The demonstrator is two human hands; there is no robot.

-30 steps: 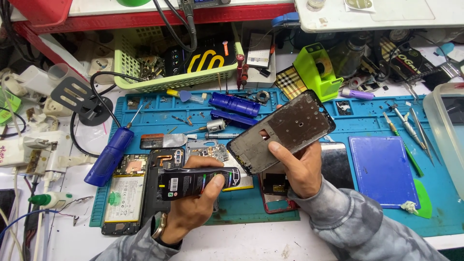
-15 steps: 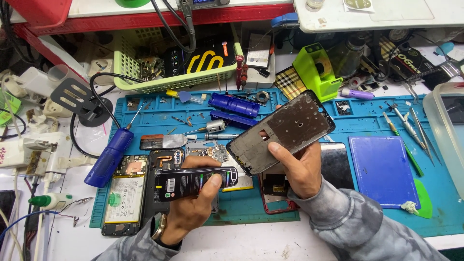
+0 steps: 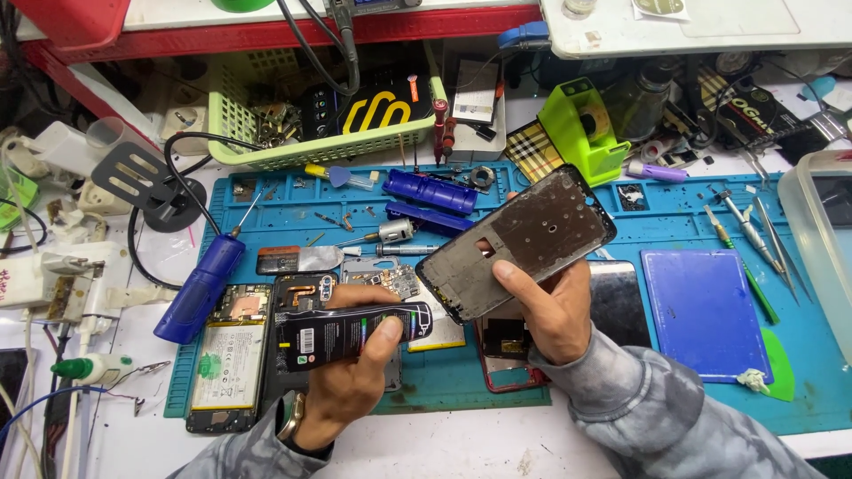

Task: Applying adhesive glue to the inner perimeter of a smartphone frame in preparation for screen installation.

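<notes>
My right hand (image 3: 543,306) holds a dark phone middle frame (image 3: 519,242), tilted up above the blue work mat (image 3: 621,222), thumb pressed on its face. My left hand (image 3: 351,377) grips a black glue tube with coloured stripes (image 3: 351,333), its tip pointing right toward the frame's lower left corner. Just left of that hand, an opened phone with a bare battery (image 3: 226,355) lies on the mat. Under my right hand sits another phone with a red rim (image 3: 506,364).
A blue-handled screwdriver (image 3: 200,288) lies at the mat's left edge. Blue tool parts (image 3: 430,191), a small motor (image 3: 390,232) and loose screws lie behind. A green basket (image 3: 266,133), green tape dispenser (image 3: 581,133), blue panel (image 3: 701,310), tweezers (image 3: 745,231) and a plastic tub (image 3: 821,239) surround the mat.
</notes>
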